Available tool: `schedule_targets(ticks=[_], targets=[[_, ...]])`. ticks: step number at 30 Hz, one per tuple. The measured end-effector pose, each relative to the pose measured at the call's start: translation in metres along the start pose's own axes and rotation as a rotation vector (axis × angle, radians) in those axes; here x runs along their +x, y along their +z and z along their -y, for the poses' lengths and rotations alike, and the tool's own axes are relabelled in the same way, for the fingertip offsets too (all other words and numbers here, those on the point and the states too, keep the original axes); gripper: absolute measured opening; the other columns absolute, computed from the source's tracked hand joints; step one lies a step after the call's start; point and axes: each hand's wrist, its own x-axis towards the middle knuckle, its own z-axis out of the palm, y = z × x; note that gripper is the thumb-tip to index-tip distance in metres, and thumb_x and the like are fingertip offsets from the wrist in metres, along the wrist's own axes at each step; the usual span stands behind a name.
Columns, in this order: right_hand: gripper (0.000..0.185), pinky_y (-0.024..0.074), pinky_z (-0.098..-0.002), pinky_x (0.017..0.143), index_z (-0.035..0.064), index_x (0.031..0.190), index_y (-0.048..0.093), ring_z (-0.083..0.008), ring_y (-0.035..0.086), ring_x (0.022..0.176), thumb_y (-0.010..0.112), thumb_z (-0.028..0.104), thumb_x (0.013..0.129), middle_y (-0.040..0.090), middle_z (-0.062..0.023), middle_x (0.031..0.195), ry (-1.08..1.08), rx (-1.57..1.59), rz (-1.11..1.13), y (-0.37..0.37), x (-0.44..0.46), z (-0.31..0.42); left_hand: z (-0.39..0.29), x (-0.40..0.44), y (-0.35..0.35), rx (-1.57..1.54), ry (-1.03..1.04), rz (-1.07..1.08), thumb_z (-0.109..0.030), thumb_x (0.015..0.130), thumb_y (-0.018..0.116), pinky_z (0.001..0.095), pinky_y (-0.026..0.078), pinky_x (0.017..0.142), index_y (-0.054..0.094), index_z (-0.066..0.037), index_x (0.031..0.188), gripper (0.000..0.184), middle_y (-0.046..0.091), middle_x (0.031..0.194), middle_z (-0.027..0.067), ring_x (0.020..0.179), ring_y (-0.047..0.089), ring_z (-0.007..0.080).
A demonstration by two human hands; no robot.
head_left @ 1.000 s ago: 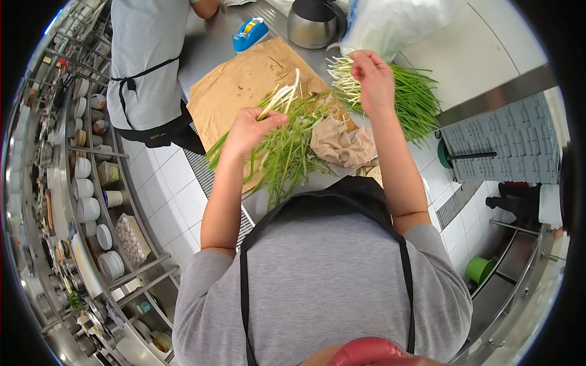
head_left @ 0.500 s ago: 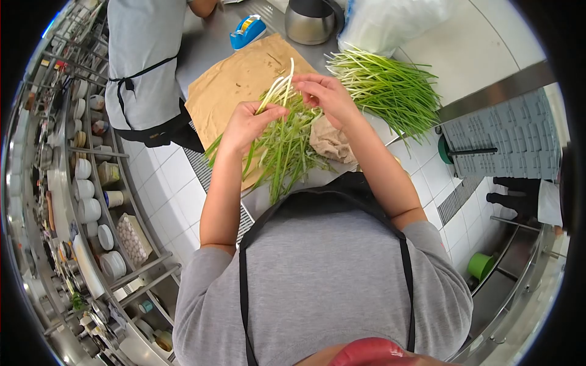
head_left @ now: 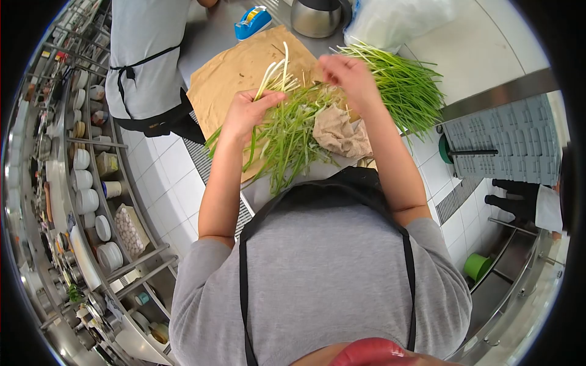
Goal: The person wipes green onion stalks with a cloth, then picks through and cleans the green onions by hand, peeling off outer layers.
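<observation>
Several long green stalks with white ends (head_left: 268, 80) are gripped in my left hand (head_left: 249, 113), white ends pointing up and away from me. My right hand (head_left: 349, 79), slightly blurred, is raised with bent fingers beside the near side of a large bundle of green stalks (head_left: 408, 88); whether it holds anything is too blurred to tell. Loose leaves and peelings (head_left: 292, 135) lie heaped between my hands, over brown paper (head_left: 229, 73). A crumpled beige cloth (head_left: 339, 132) rests right of the heap.
A blue tape dispenser (head_left: 252, 23) and a steel jug (head_left: 316, 18) stand at the back of the metal table. Behind the bundle is a plastic bag (head_left: 390, 23). Another person (head_left: 148, 58) in grey stands at the left, near shelves with white containers (head_left: 87, 201).
My right hand went from the bundle to the stalks at my left hand, then back rightward toward the bundle. My left hand kept its hold on the stalks.
</observation>
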Motion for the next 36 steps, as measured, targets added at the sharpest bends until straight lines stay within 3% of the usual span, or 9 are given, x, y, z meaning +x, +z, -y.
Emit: schedule_targets(ticks=[3, 6, 12, 15, 18, 21, 30, 33, 36], targets=[[0.021, 0.0348, -0.019, 0.054, 0.0026, 0.083, 0.063, -0.0048, 0.048, 0.061, 0.063, 0.023, 0.076, 0.057, 0.0008, 0.07, 0.075, -0.147, 0.278, 0.032, -0.019, -0.009, -0.002, 0.002, 0.005, -0.062, 0.017, -0.016, -0.021, 0.075, 0.064, 0.0175, 0.02, 0.04, 0.066, -0.005, 0.08, 0.017, 0.048, 0.056, -0.0078, 0.044, 0.03, 0.0], [0.023, 0.0349, -0.0192, 0.055, 0.0026, 0.084, 0.063, -0.0054, 0.048, 0.063, 0.066, 0.023, 0.074, 0.058, 0.0003, 0.072, 0.161, 0.05, 0.159, 0.05, -0.025, -0.009, 0.005, 0.005, 0.006, -0.126, 0.062, -0.026, -0.021, 0.076, 0.063, 0.0172, 0.02, 0.039, 0.066, -0.005, 0.083, 0.017, 0.047, 0.056, -0.008, 0.044, 0.03, -0.0004], [0.022, 0.0345, -0.0193, 0.054, 0.0024, 0.085, 0.063, -0.0052, 0.047, 0.063, 0.067, 0.021, 0.074, 0.056, 0.0016, 0.071, 0.196, 0.272, 0.213, 0.052, -0.02, -0.021, -0.008, 0.003, 0.008, -0.156, 0.095, -0.048, -0.02, 0.078, 0.061, 0.0169, 0.02, 0.039, 0.065, -0.004, 0.087, 0.018, 0.045, 0.055, -0.0081, 0.044, 0.03, -0.0005], [0.022, 0.0341, -0.0193, 0.053, 0.0024, 0.087, 0.063, -0.0049, 0.046, 0.062, 0.066, 0.02, 0.075, 0.055, 0.002, 0.068, 0.106, -0.021, 0.234, 0.052, -0.019, -0.022, -0.018, 0.006, 0.011, -0.099, 0.141, -0.093, -0.017, 0.078, 0.061, 0.017, 0.017, 0.038, 0.063, -0.002, 0.091, 0.02, 0.038, 0.051, -0.0098, 0.042, 0.025, -0.0004], [0.022, 0.0351, -0.0196, 0.054, 0.0018, 0.086, 0.063, -0.0051, 0.045, 0.06, 0.065, 0.021, 0.075, 0.054, 0.0015, 0.065, 0.058, 0.098, 0.163, 0.062, -0.025, -0.013, -0.023, 0.008, 0.01, -0.059, 0.174, -0.074, -0.017, 0.078, 0.061, 0.0164, 0.017, 0.039, 0.062, 0.0, 0.092, 0.022, 0.04, 0.052, -0.0091, 0.042, 0.025, -0.0009], [0.019, 0.0384, -0.0194, 0.064, 0.0021, 0.089, 0.064, -0.0051, 0.046, 0.066, 0.06, 0.017, 0.079, 0.057, 0.002, 0.074, 0.039, -0.019, 0.187, 0.059, -0.023, -0.015, -0.026, 0.008, 0.012, -0.082, 0.225, -0.066, -0.017, 0.078, 0.061, 0.0163, 0.018, 0.039, 0.062, 0.0, 0.091, 0.021, 0.042, 0.055, -0.0084, 0.043, 0.026, -0.0009], [0.021, 0.0375, -0.0222, 0.055, 0.0007, 0.081, 0.064, -0.0051, 0.044, 0.059, 0.062, 0.021, 0.077, 0.054, 0.0002, 0.063, 0.029, -0.176, 0.235, 0.059, -0.042, -0.026, -0.034, 0.019, -0.015, -0.322, 0.347, -0.169, -0.012, 0.079, 0.06, 0.0155, 0.019, 0.039, 0.058, 0.004, 0.091, 0.02, 0.046, 0.066, -0.0046, 0.045, 0.028, -0.0007], [0.022, 0.0389, -0.0233, 0.055, 0.0014, 0.085, 0.063, -0.0076, 0.047, 0.061, 0.063, 0.021, 0.076, 0.055, -0.0019, 0.066, -0.041, -0.21, 0.268, 0.051, -0.047, -0.04, -0.04, 0.021, -0.023, -0.352, 0.381, -0.186, -0.011, 0.08, 0.059, 0.0155, 0.019, 0.039, 0.058, 0.004, 0.09, 0.018, 0.046, 0.066, -0.0042, 0.045, 0.028, -0.0005], [0.028, 0.0396, -0.0219, 0.061, 0.0035, 0.093, 0.063, -0.0085, 0.05, 0.07, 0.067, 0.021, 0.072, 0.055, -0.0023, 0.076, -0.195, -0.615, 0.243, 0.042, -0.054, -0.042, -0.046, 0.02, -0.031, -0.342, 0.381, -0.216, -0.011, 0.079, 0.06, 0.0157, 0.019, 0.037, 0.058, 0.004, 0.088, 0.018, 0.047, 0.067, -0.003, 0.045, 0.028, -0.0001]])
